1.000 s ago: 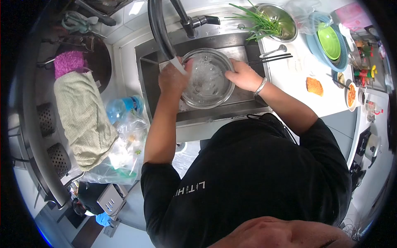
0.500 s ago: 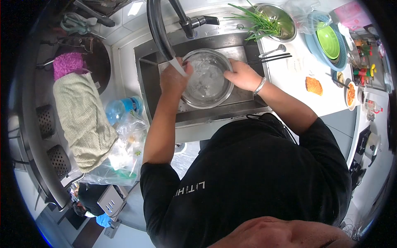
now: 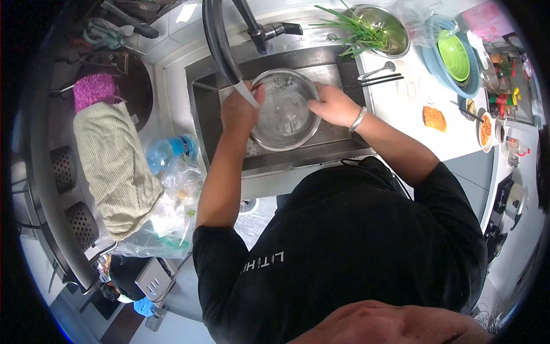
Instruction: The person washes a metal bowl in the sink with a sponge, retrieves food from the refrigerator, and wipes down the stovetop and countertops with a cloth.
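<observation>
A clear round bowl (image 3: 285, 109) with bubbly water in it is held over the steel sink (image 3: 338, 150). My left hand (image 3: 240, 109) is closed on the bowl's left rim, its fingers partly hidden by the stream of water from the black faucet (image 3: 220, 43). On the right side, my right hand (image 3: 337, 105), with a bangle at the wrist, grips the rim between thumb and fingers.
Right of the sink are a metal bowl (image 3: 401, 35) with green stalks (image 3: 366, 35), a spoon (image 3: 378, 71), black chopsticks (image 3: 382, 79), an orange-brown piece (image 3: 434, 118) and a blue basin (image 3: 431, 62). A bottle (image 3: 163, 153) and towel (image 3: 117, 166) lie left. Another person (image 3: 127, 275) is at lower left.
Both hands and the bowl have shifted very slightly left in view. Water keeps running and its surface in the bowl looks different. The other person at lower left has moved a little.
</observation>
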The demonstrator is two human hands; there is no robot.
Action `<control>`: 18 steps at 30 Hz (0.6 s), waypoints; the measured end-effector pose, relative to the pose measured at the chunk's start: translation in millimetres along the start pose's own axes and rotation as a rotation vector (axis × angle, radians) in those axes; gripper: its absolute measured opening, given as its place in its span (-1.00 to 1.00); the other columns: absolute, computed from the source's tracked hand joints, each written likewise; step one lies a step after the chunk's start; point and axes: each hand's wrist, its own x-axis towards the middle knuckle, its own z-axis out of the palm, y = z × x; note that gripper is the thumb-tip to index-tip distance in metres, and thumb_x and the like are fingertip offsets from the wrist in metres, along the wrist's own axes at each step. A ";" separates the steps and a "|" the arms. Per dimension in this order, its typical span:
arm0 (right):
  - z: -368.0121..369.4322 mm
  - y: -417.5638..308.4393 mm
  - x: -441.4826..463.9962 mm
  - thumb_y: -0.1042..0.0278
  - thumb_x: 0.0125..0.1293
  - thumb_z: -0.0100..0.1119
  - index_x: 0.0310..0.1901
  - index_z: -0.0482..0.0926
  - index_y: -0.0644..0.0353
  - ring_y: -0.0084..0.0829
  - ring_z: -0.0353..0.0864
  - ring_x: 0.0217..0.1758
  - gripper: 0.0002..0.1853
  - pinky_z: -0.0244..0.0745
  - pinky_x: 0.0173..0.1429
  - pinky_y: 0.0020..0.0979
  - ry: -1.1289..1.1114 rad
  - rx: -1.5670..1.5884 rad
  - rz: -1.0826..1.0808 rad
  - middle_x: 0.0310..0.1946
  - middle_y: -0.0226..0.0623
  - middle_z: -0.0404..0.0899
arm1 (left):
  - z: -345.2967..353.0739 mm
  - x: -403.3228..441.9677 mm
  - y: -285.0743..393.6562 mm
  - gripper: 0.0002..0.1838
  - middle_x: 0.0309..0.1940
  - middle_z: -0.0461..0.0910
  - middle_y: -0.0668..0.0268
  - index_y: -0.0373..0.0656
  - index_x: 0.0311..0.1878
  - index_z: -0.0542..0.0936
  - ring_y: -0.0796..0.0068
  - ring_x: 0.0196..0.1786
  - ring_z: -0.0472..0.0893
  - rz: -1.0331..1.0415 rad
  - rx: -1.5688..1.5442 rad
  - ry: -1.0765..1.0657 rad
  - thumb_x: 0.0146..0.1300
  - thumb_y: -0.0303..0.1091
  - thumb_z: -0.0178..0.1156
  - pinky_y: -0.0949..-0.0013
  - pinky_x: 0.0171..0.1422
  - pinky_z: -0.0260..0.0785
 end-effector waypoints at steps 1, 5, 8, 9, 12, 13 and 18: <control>0.4 -1.2 -0.3 0.13 0.17 0.10 -0.10 0.51 0.39 0.14 0.58 -0.09 -0.56 0.45 0.05 -0.07 -0.005 -0.013 0.009 -0.24 0.23 0.58 | -2.1 0.6 1.2 -0.67 -0.42 0.59 0.01 -0.15 -0.33 0.53 -0.07 -0.29 0.61 -0.003 0.008 -0.010 0.24 -0.04 0.14 0.00 -0.20 0.44; -0.4 -4.2 -0.6 0.13 0.17 0.10 -0.11 0.52 0.39 0.14 0.58 -0.08 -0.57 0.45 0.05 -0.07 -0.011 -0.025 0.027 -0.25 0.22 0.58 | -1.2 0.9 -2.3 -0.59 -0.39 0.60 -0.09 -0.18 -0.26 0.49 -0.17 -0.28 0.62 0.010 -0.016 -0.072 0.27 0.05 0.11 -0.08 -0.18 0.47; -1.3 0.3 2.4 0.13 0.18 0.10 -0.09 0.53 0.37 0.13 0.58 -0.08 -0.57 0.45 0.05 -0.07 -0.026 -0.024 0.031 -0.24 0.22 0.59 | 2.4 -2.1 -1.9 -0.59 -0.35 0.61 -0.08 -0.20 -0.24 0.50 -0.16 -0.25 0.63 -0.013 -0.053 -0.073 0.27 0.03 0.10 -0.06 -0.15 0.47; -3.1 -1.5 1.9 0.14 0.18 0.10 -0.08 0.53 0.36 0.13 0.58 -0.07 -0.57 0.45 0.05 -0.07 -0.033 -0.016 0.037 -0.23 0.21 0.59 | 2.5 -2.0 -0.7 -0.60 -0.34 0.61 -0.09 -0.21 -0.24 0.50 -0.16 -0.24 0.63 -0.007 -0.028 -0.070 0.27 0.02 0.09 -0.06 -0.14 0.48; -1.5 0.4 0.1 0.14 0.18 0.09 -0.05 0.53 0.36 0.12 0.59 -0.07 -0.56 0.45 0.06 -0.08 -0.031 0.001 0.027 -0.22 0.21 0.60 | 0.3 -0.3 3.5 -0.62 -0.31 0.61 -0.09 -0.22 -0.22 0.51 -0.15 -0.21 0.63 -0.010 0.020 -0.097 0.27 -0.02 0.08 -0.05 -0.10 0.47; -0.6 1.1 0.0 0.14 0.18 0.09 -0.05 0.53 0.36 0.12 0.59 -0.07 -0.56 0.45 0.06 -0.09 -0.027 0.006 0.017 -0.21 0.21 0.60 | -2.0 1.0 4.6 -0.62 -0.30 0.61 -0.10 -0.23 -0.21 0.51 -0.15 -0.20 0.63 -0.026 0.020 -0.129 0.26 -0.03 0.08 -0.05 -0.09 0.47; -4.0 6.1 2.9 0.18 0.17 0.09 -0.01 0.53 0.36 0.05 0.62 -0.09 -0.55 0.47 0.06 -0.15 -0.064 0.060 0.011 -0.21 0.15 0.62 | -0.8 0.4 1.7 -0.61 -0.26 0.61 -0.10 -0.24 -0.16 0.53 -0.16 -0.16 0.61 -0.043 -0.033 -0.168 0.24 -0.05 0.10 -0.04 -0.05 0.46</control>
